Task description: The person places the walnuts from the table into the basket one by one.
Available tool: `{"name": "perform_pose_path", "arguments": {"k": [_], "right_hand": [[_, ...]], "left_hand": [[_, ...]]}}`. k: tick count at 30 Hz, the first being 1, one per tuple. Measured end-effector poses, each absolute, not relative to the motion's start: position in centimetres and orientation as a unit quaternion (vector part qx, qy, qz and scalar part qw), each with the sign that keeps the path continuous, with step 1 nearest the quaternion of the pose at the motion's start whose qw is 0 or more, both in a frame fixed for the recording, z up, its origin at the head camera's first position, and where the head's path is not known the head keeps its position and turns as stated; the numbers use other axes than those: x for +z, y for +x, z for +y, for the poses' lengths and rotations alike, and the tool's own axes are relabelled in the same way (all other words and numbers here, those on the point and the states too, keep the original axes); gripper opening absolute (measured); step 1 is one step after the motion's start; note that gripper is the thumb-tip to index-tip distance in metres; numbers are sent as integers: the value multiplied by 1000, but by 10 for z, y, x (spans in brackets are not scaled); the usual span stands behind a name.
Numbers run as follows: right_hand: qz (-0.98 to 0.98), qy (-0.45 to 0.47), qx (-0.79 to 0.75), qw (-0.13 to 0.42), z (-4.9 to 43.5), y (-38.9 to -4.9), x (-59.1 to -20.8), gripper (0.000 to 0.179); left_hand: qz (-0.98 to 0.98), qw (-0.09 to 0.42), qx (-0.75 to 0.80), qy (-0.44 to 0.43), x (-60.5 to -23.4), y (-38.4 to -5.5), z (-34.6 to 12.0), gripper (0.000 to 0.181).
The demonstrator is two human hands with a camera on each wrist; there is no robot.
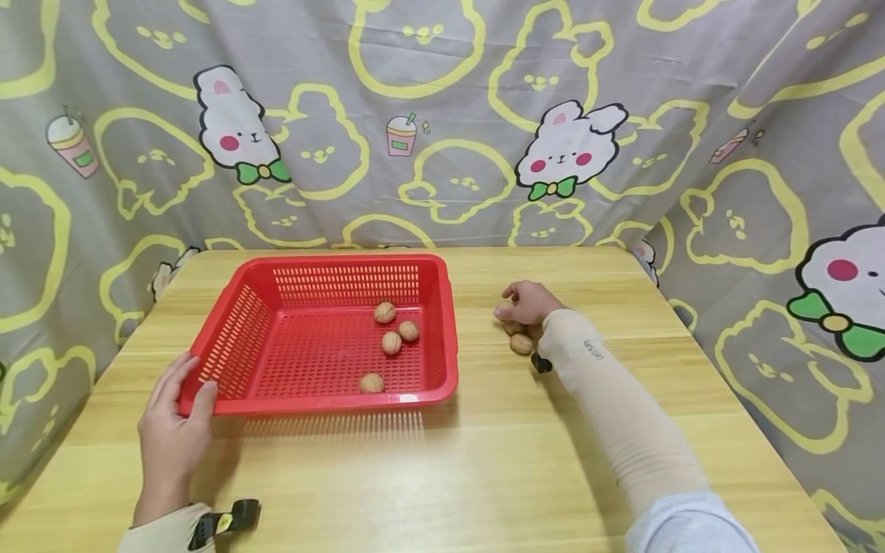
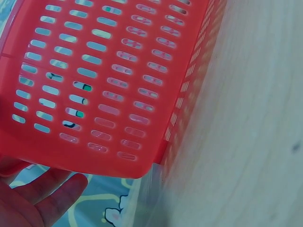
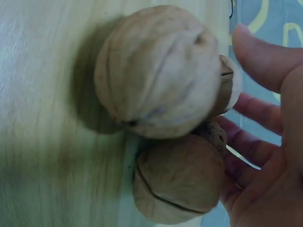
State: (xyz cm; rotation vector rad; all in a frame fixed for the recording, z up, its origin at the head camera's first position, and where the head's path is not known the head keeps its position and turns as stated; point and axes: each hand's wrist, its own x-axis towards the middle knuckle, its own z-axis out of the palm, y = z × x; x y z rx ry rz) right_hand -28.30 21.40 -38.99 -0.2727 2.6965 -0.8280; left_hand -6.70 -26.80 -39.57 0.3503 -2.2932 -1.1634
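My left hand (image 1: 174,430) grips the near left corner of a red plastic basket (image 1: 297,405), thumb over the rim and fingers along the outer side. In the left wrist view, part of that hand (image 2: 38,201) shows beside the slotted basket wall (image 2: 142,164). Several walnuts (image 1: 391,343) lie in the basket's right half. On the table to the right, my right hand (image 1: 531,302) reaches over a small group of walnuts (image 1: 522,344). Seen from the right wrist, its thumb (image 3: 260,59) stands apart from the fingers, beside the clustered walnuts (image 3: 158,71); finger contact is partly hidden.
The light wooden table (image 1: 415,484) carries the basket and walnuts. Behind it and along the sides hangs a grey curtain (image 1: 456,92) with cartoon figures. A black wrist strap device (image 1: 242,514) sits by the left wrist.
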Motion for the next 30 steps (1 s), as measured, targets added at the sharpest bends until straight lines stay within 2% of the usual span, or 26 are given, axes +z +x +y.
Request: {"name": "perform_pose_path", "arguments": {"k": [10, 16, 30], "right_hand": [[938, -75, -294, 166, 211, -279, -392, 32], [936, -74, -314, 142, 210, -278, -394, 25], [949, -90, -290, 82, 211, -283, -389, 31]], "left_hand": [[-851, 274, -430, 126, -395, -67, -266, 43], [-851, 273, -431, 128, -395, -67, -267, 43], [-850, 282, -427, 125, -396, -67, -266, 43]]}}
